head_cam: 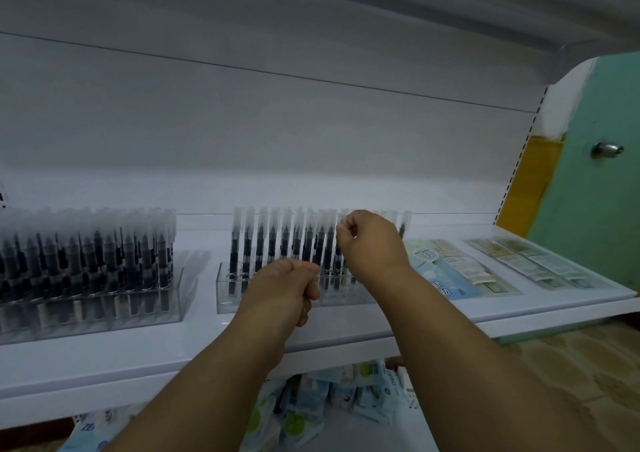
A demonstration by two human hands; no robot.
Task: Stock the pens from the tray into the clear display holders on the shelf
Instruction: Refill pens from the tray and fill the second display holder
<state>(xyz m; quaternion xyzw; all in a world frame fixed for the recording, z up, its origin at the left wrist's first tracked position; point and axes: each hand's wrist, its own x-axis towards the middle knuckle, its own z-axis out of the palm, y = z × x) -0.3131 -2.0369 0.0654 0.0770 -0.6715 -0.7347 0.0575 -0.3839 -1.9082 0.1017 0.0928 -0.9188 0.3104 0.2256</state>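
2 clear holders (86,299) of pens are seen; the right holder (225,289) is partly hidden by 2 closed hands, left hand (284,289) and right hand (370,240), contents indiscernible.

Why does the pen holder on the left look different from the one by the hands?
The left holder is packed with pens in several rows; the middle holder shows looser rows with gaps. The left holder stands alone, untouched; both hands work at the middle one, the right hand pinching a pen top, the left hand closed in front. Both are clear plastic, holding upright black pens with frosted caps.
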